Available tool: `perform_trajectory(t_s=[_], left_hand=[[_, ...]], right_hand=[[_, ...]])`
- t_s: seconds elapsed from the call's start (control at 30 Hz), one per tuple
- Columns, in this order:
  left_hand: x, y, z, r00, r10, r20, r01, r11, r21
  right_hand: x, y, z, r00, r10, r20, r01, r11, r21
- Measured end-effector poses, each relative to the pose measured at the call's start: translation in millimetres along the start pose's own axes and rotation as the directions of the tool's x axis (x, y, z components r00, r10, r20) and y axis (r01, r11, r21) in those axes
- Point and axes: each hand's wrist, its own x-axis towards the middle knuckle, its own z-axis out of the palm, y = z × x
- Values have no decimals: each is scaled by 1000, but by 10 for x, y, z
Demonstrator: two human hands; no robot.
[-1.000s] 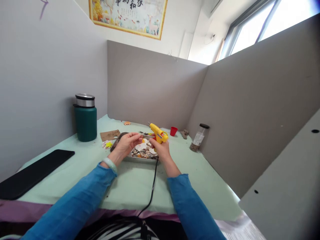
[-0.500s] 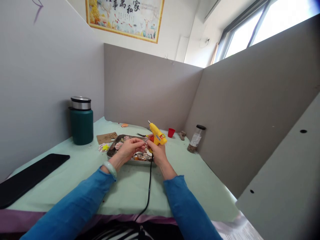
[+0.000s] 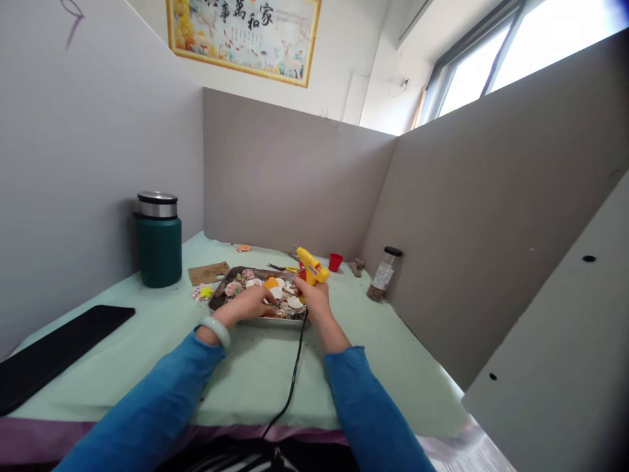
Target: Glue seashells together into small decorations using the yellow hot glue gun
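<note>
My right hand (image 3: 315, 298) grips a yellow hot glue gun (image 3: 310, 265), its nozzle pointing up and away to the left. A black cord (image 3: 296, 370) runs from the gun down toward my lap. My left hand (image 3: 249, 303), with a pale bangle at the wrist, reaches over the near side of a metal tray (image 3: 255, 322). Its fingertips are bent down and together among the shells (image 3: 295, 302); whatever they pinch is hidden. Pinkish shells (image 3: 233, 288) and an orange piece (image 3: 270, 282) lie in the tray too.
A green thermos (image 3: 158, 249) and a black flat object (image 3: 69, 354) are on the left. Behind the tray are a brown board (image 3: 209, 273), yellow-handled pliers (image 3: 289, 269) and a red cup (image 3: 335, 262). A jar (image 3: 384, 275) stands right. Grey partitions enclose the table.
My left hand has parted from my right and lowered into the tray of shells. The glue gun has shifted slightly right and down in my right hand.
</note>
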Motion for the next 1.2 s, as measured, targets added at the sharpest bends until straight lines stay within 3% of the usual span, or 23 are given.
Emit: perform_trajectory(t_s=[0.1,0.2,0.27,0.33,0.4,0.47,0.57,0.7,0.9,1.2], left_hand=[[11,-3,31,998,-3,59,-2,997,74],[18,0,36,1000,-25,5,25,996,90],[20,9,27,995,-39,-97,41,999,19],[15,38,9,980,-96,-176,63,981,-182],[-5,92,-16,971,-159,-177,58,880,-472],[-38,162,-46,975,-164,-149,15,720,-694],[-90,248,-87,975,-185,-124,1,562,-827],[-125,282,-120,974,-194,-115,-11,467,-884],[-137,287,-133,963,-190,-190,-51,564,-824],[-131,348,-99,957,-63,-282,-186,612,-769]], right_hand=[[-4,24,2,1000,21,10,-21,999,-32],[-8,33,3,1000,18,16,-17,998,-67],[-17,25,4,1000,19,25,-17,998,-69],[-32,9,6,999,31,44,-28,998,-57],[-51,-12,7,996,50,78,-47,998,-39],[-69,-30,6,991,69,111,-67,997,-24],[-84,-44,2,987,92,132,-91,996,-13],[-86,-44,2,986,102,131,-106,994,22],[-104,-56,-1,973,135,188,-140,990,9],[-123,-52,-11,960,147,240,-146,989,-20]])
